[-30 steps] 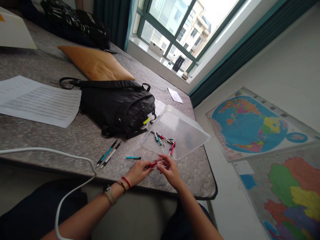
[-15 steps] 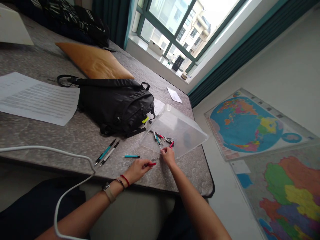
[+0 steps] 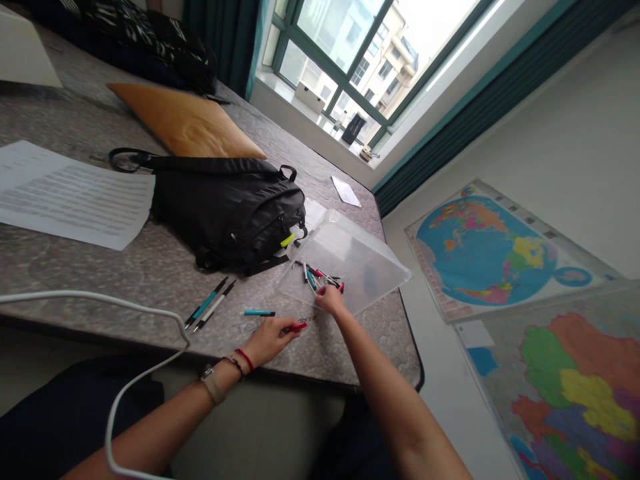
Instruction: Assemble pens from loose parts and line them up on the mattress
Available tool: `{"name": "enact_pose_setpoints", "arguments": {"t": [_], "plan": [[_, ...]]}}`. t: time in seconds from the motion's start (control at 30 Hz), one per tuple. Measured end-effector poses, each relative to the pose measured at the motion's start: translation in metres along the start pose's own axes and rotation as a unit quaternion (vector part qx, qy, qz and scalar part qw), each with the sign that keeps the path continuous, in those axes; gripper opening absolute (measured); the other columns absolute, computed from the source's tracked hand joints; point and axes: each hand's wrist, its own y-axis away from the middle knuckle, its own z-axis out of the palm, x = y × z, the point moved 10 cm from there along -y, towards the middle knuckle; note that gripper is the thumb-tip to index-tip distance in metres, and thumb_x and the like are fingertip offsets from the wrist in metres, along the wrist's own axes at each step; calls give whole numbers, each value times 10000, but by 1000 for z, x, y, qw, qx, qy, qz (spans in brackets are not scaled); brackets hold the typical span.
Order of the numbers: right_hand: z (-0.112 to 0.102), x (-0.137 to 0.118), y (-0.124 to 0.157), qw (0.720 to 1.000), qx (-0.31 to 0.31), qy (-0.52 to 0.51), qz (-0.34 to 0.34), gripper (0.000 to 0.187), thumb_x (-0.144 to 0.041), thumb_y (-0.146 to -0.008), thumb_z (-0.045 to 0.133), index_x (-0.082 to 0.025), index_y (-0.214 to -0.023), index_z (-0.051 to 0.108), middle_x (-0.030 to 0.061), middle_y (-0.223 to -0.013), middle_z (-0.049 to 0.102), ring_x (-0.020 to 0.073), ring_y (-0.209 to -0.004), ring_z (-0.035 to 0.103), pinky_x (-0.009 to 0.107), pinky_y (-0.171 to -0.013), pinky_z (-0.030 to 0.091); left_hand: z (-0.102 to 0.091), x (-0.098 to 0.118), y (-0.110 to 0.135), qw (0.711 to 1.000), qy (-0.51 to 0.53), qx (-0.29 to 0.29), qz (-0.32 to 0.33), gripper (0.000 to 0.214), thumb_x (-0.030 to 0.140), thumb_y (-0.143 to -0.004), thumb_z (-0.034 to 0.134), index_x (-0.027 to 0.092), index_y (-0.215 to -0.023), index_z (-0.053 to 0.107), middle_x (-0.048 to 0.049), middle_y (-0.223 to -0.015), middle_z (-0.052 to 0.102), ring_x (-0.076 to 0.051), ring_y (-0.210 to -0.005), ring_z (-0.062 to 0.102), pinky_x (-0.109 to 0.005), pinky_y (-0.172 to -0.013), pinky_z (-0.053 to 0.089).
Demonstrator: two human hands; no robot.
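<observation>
A short red pen piece (image 3: 299,327) is pinched in my left hand (image 3: 273,338), which rests low over the table's front edge. My right hand (image 3: 330,300) reaches over the near rim of a clear plastic box (image 3: 367,257). Its fingers are closed together beside a pile of pen parts (image 3: 320,275) in red, teal, white and black; what they grip is hidden. Small dark springs (image 3: 306,320) lie between my hands. Left of them rests a teal pen barrel (image 3: 258,313). Farther left, a teal pen (image 3: 206,303) and a white pen (image 3: 215,305) lie side by side.
Behind the pens sits a black backpack (image 3: 225,207), with a brown envelope (image 3: 190,123) beyond it. A printed sheet (image 3: 75,197) lies at left. A white cable (image 3: 125,297) crosses the front left. The table's right corner (image 3: 419,380) is close to my right forearm.
My right hand has moved slightly forward and now covers more of the red piece in the pile. My left hand keeps its red pen piece; the whole view has shifted slightly.
</observation>
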Motion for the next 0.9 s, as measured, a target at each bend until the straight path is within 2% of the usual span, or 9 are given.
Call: {"name": "enact_pose_setpoints", "arguments": {"t": [0.13, 0.23, 0.33, 0.43, 0.53, 0.63, 0.73, 0.8, 0.9], "plan": [[2, -9, -3, 1000, -28, 4, 5, 124, -94, -648, 633, -175, -739, 657, 73, -782, 697, 217, -813, 655, 240, -662, 436, -1, 2, -1, 1000, 3, 2, 2, 276, 401, -865, 547, 190, -885, 723, -26, -823, 733, -166, -747, 643, -229, -683, 454], [-4, -6, 14, 1000, -16, -3, 0, 258, -124, -666, 612, -185, -915, 590, 37, -760, 659, 188, -746, 625, 239, -629, 421, -7, 7, -3, 1000, -3, 11, 7, 277, 400, -869, 542, 190, -870, 723, -25, -809, 732, -164, -732, 638, -231, -678, 446], [-9, -4, 45, 992, -12, -118, -43, 409, -146, -673, 565, -215, -1060, 451, -62, -647, 555, 136, -600, 550, 218, -566, 398, -11, 10, -4, 1000, -5, 15, 9, 278, 397, -869, 539, 186, -870, 720, -19, -786, 724, -160, -725, 627, -231, -672, 439], [-14, -4, 82, 947, -40, -307, -88, 441, -164, -652, 527, -255, -1059, 384, -121, -606, 458, 100, -494, 457, 194, -502, 381, -12, 9, -4, 1000, 0, 17, 8, 270, 395, -865, 548, 183, -877, 714, -11, -772, 714, -153, -708, 615, -227, -653, 428], [-18, -5, 116, 891, -73, -441, -79, 363, -180, -652, 520, -258, -999, 444, -112, -635, 452, 79, -463, 420, 192, -472, 391, -10, 4, -3, 1000, -8, 19, 11, 272, 403, -868, 551, 181, -869, 709, -14, -775, 707, -149, -699, 602, -227, -648, 417], [-19, -10, 143, 844, -112, -523, -44, 169, -195, -682, 554, -210, -851, 562, -63, -646, 505, 84, -511, 476, 218, -520, 434, -7, -1, -1, 999, -31, 19, 13, 273, 406, -867, 556, 176, -857, 705, -15, -754, 692, -142, -675, 581, -225, -625, 395], [-22, -20, 160, 789, -123, -601, -28, 117, -212, -715, 633, -191, -830, 632, -17, -695, 582, 109, -613, 557, 256, -626, 487, -5, -4, 1, 998, -53, 18, 15, 279, 414, -866, 559, 175, -848, 703, -7, -698, 667, -133, -633, 551, -224, -593, 360], [-27, -26, 166, 779, -96, -618, -39, 189, -218, -695, 723, -195, -868, 653, 0, -753, 639, 125, -682, 598, 271, -684, 504, -4, -4, 2, 998, -58, 17, 18, 279, 413, -868, 558, 176, -845, 702, -2, -684, 658, -129, -624, 543, -225, -585, 345], [-36, -34, 170, 796, -39, -600, -69, 315, -253, -657, 812, -188, -927, 665, 21, -813, 693, 152, -761, 645, 292, -746, 520, -4, -5, 2, 998, -55, 19, 18, 275, 410, -865, 559, 176, -849, 704, -2, -683, 656, -130, -619, 540, -229, -583, 341]]}}
